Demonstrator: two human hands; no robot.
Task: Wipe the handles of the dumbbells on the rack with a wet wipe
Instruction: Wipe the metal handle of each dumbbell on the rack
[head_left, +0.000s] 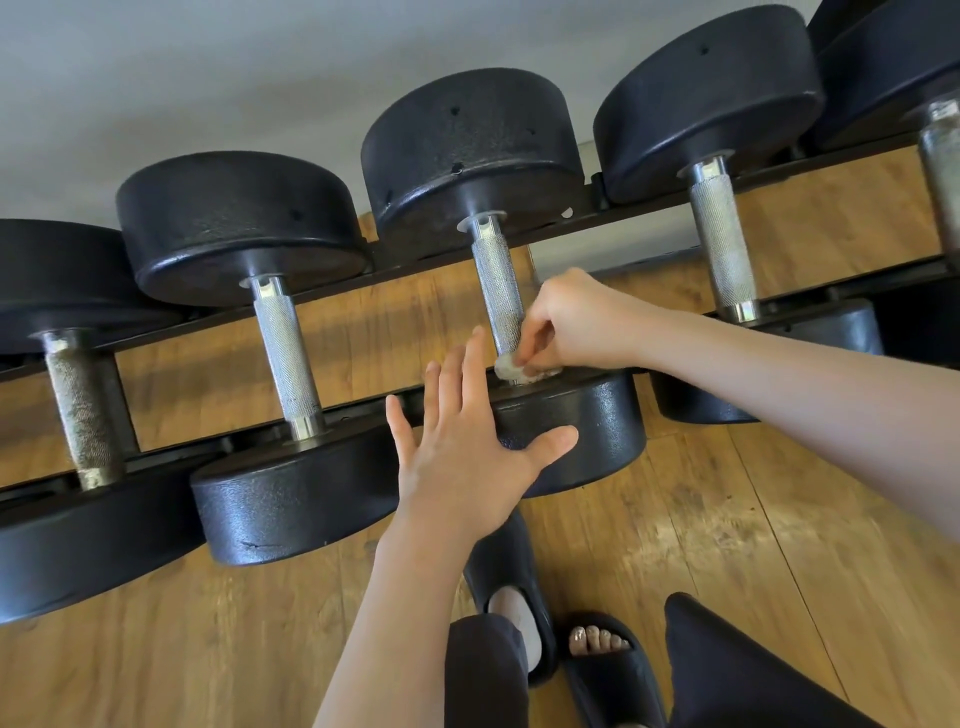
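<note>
Several black dumbbells with knurled silver handles lie across a black rack (363, 280). My right hand (576, 322) pinches a crumpled wet wipe (511, 368) against the near end of the middle dumbbell's handle (497, 283). My left hand (467, 441) lies flat with spread fingers on that dumbbell's near head (587, 431). To the left are a clean-looking handle (285, 348) and a rusty, tarnished one (83, 410). Another silver handle (722, 244) is on the right, and a tarnished one (943, 171) sits at the far right edge.
A wooden floor (701, 519) lies under the rack. My feet in black slippers (602, 660) and dark trouser legs are at the bottom of the frame. A pale wall (208, 78) is behind the rack.
</note>
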